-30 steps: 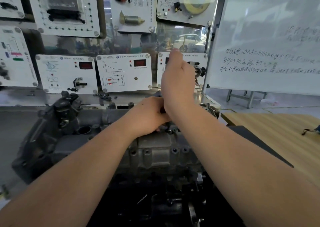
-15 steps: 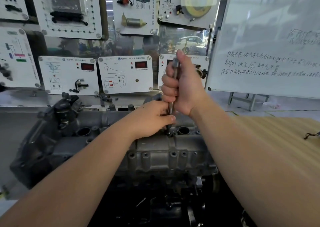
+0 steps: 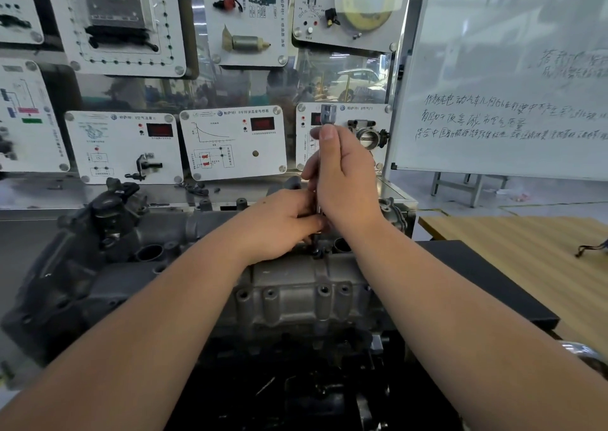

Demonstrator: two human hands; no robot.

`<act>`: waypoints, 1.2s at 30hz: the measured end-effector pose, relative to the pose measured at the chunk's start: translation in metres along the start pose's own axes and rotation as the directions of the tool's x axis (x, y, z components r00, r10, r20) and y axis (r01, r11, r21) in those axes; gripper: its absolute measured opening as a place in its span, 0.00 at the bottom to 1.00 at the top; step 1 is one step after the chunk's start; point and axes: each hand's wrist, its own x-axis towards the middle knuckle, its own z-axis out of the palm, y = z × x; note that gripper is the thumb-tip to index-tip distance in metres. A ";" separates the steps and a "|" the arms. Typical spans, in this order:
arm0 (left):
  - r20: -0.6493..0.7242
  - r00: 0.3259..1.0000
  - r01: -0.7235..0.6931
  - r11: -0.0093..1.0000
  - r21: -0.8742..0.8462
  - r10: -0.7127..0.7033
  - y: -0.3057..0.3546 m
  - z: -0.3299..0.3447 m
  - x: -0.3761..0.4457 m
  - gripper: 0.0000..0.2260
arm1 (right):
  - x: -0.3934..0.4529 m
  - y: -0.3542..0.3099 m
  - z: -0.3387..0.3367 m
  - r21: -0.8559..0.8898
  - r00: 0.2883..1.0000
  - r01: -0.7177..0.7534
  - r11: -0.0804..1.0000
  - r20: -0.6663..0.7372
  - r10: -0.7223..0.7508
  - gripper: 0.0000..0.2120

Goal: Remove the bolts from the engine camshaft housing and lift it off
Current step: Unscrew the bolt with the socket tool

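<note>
- far left: dark end of engine (image 3: 98,233), sensor-like part on top; demo boards (image 3: 123,146) on wall behind.
- l-centre: camshaft housing (image 3: 296,286) lying across the bench, grey cast w/ a row of bolt holes on the near face; seated on the engine, not lifted yet.
- left hand (image 3: 279,226) resting on top of housing, fingers curled, pinching the lower shaft of the driver tool (image 3: 320,180) just above the bolt (image 3: 316,253).
- right hand (image 3: 342,177) wrapped round upper shaft, thumb up along it, socket end poking out above the fist; tool about upright.
- risks, as judged: tool tipping off-axis → bit slipping out, rounding the bolt head; loose bolt dropping into an open bore beside it; lifting housing w/ a bolt left in → binding or cracking.
- right: whiteboard (image 3: 510,78), wooden table (image 3: 526,249).
</note>
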 end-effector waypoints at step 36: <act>-0.078 0.997 0.019 0.997 -0.074 -0.025 -0.001 0.000 0.000 0.05 | -0.002 -0.013 -0.016 -0.159 0.980 -0.022 0.987 0.193 0.053 0.09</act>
